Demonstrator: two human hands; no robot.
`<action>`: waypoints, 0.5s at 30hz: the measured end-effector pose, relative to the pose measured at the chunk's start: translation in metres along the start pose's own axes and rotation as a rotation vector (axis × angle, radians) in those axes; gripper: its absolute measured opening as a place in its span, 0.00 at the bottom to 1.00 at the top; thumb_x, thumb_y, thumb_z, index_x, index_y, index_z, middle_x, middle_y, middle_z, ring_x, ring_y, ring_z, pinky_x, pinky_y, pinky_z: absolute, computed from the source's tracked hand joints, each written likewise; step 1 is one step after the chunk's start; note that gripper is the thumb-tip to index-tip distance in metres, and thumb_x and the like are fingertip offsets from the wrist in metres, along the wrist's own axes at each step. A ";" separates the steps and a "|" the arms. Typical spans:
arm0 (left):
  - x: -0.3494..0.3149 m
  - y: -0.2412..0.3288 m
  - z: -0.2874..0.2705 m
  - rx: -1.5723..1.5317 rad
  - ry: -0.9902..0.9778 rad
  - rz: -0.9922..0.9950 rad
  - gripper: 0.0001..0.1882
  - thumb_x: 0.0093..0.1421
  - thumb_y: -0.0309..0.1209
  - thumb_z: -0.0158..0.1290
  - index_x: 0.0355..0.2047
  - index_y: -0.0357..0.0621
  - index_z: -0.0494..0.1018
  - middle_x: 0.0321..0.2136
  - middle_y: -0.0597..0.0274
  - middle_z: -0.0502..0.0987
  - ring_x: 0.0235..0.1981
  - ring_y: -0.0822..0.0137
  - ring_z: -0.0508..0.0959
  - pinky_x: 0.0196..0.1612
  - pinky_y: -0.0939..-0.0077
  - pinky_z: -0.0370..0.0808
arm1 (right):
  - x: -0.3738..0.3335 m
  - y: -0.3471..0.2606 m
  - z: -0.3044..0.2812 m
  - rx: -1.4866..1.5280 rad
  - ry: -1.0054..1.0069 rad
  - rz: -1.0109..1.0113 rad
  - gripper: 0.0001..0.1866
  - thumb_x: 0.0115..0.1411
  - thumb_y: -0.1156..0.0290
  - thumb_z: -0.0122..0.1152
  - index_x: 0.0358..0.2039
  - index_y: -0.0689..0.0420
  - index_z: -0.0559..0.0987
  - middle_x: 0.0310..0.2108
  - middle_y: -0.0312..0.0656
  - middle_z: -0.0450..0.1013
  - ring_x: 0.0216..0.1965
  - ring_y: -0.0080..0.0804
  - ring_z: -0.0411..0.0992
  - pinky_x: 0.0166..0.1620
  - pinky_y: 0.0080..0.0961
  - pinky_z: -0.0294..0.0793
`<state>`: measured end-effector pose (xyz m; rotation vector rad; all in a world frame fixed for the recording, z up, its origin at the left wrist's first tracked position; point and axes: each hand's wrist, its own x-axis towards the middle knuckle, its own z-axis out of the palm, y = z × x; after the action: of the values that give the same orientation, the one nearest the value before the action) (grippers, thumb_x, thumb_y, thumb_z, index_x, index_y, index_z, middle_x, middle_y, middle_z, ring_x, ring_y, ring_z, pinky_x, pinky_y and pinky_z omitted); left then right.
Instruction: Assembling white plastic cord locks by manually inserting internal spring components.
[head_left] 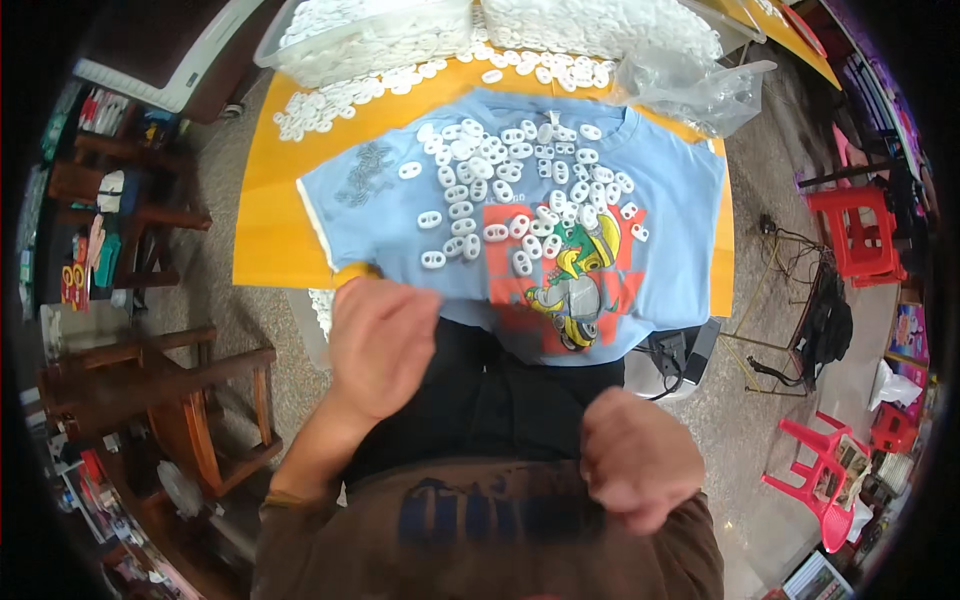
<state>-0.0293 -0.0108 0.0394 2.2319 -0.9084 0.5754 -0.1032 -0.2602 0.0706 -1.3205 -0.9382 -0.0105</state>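
A light blue T-shirt (650,180) lies on the yellow table, with a red, green and yellow cartoon print low on it. Many small white oval plastic pieces (461,210), each with two holes, are scattered over the shirt. My left hand (383,345) is above my lap by the shirt's lower left edge, its fingers bent but smeared by motion. Lower and to the right, my right hand (642,455) hovers before my torso, curled and blurred. Whether either hand holds anything does not show. A grey tangled patch (367,174), thread or print, marks the shirt's left sleeve.
Two clear bins (375,62) heaped with white pieces stand at the table's far side. Loose pieces spill along the yellow table (262,235). A clear plastic bag (700,95) lies at the far right. Wooden chairs (190,420) stand left, red plastic stools (855,232) right.
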 end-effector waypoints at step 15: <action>0.050 -0.021 0.056 0.099 -0.272 -0.093 0.13 0.44 0.29 0.59 0.32 0.47 0.73 0.33 0.66 0.71 0.36 0.65 0.70 0.41 0.67 0.56 | 0.002 0.065 -0.006 -0.214 0.621 0.314 0.07 0.57 0.76 0.51 0.34 0.65 0.75 0.21 0.39 0.68 0.21 0.29 0.64 0.27 0.23 0.61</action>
<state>0.0282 -0.0610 0.0226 2.4691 -0.9190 0.2827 -0.0652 -0.2443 0.0193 -1.5233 -0.2034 -0.2699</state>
